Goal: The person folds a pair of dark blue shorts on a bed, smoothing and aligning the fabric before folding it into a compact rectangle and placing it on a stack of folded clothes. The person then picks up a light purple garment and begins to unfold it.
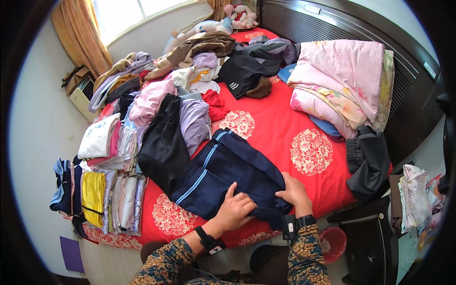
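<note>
A navy blue garment [245, 167] with light blue stripes lies partly folded on the red bedspread in front of me. My right hand [294, 190] grips its right end, thumb on top and the fingers mostly hidden beneath the cloth. At its near edge, my left hand [235, 210] has its fingers curled down on the fabric, with one finger raised; the fingertips are hidden. Black trousers [165, 146] lie against the garment's left side. Just beyond them is a crumpled lilac garment [194, 123].
Folded clothes [123, 199] stand in rows at the bed's left corner. Loose clothes [192, 50] heap toward the window. A pink floral quilt [338, 74] lies by the dark headboard [409, 89], near a dark grey garment [368, 160]. A red bin [333, 244] stands on the floor at right.
</note>
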Tool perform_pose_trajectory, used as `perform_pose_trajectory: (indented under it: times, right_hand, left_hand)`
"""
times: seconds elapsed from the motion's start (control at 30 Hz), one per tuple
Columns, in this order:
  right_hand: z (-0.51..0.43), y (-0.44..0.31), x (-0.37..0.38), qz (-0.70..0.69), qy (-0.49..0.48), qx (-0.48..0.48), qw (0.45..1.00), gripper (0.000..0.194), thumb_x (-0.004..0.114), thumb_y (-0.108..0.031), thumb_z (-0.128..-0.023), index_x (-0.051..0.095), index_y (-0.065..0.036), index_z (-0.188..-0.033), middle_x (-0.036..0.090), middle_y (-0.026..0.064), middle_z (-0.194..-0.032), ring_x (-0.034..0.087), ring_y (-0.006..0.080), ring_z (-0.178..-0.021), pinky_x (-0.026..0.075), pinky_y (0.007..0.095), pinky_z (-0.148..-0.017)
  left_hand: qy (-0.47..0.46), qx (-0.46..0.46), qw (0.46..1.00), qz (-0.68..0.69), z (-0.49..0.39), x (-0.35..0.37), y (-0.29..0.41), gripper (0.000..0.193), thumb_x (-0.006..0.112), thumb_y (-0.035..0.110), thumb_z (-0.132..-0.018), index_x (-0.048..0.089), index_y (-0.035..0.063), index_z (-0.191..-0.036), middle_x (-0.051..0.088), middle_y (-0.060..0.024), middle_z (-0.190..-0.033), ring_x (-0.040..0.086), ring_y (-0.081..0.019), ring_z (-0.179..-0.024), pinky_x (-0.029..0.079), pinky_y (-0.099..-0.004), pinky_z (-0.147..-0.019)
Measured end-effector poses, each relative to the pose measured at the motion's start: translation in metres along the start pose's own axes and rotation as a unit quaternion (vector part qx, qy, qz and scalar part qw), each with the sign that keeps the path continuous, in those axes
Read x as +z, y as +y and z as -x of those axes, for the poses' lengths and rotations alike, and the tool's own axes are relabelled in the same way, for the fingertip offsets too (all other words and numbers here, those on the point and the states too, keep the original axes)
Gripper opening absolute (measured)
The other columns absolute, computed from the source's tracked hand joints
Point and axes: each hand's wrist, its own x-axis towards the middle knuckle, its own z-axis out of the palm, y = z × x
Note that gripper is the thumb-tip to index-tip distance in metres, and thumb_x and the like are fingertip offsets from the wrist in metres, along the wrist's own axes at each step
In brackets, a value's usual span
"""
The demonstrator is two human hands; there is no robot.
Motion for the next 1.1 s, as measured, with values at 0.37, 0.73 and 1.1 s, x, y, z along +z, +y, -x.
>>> perform_pose_trajectory:
  times: [0.37,0.73,1.1]
  right_hand:
    - [-0.006,0.007,-0.003,-0.067,-0.02,0.033,0.997,0.054,0.081,-0.028,-0.07,0.062,-0.002,-0.113,0.068,0.0247,-0.104,0.066,0.0412,-0.102,0.052,0.048,-0.088]
    - [0.024,-0.087,0.018,0.142,0.142,-0.296,0.934,0.022,0.065,-0.002,-0.07,0.058,-0.012,-0.088,0.061,0.0115,-0.079,0.063,0.0361,-0.078,0.049,0.0495,-0.064]
    - [0.08,-0.121,0.035,0.306,-0.193,-0.292,0.885,0.039,0.066,-0.015,-0.079,0.075,-0.031,-0.114,0.065,0.005,-0.098,0.063,0.0268,-0.097,0.052,0.0404,-0.08]
  left_hand:
    - [0.056,-0.05,0.997,0.023,-0.013,0.031,0.002,0.076,0.045,0.059,-0.097,0.036,0.01,-0.154,0.033,-0.0133,-0.161,0.028,-0.0319,-0.15,0.01,-0.0588,-0.12]
    - [0.001,-0.366,0.93,-0.032,0.026,0.053,-0.043,0.08,0.047,0.063,-0.093,0.033,0.0171,-0.157,0.028,-0.0117,-0.164,0.023,-0.0346,-0.152,0.011,-0.0665,-0.117]
    - [0.195,-0.27,0.901,0.278,0.066,0.064,-0.086,0.051,0.063,0.022,-0.086,0.057,0.012,-0.136,0.059,-0.0166,-0.137,0.055,-0.0314,-0.125,0.041,-0.0468,-0.106]
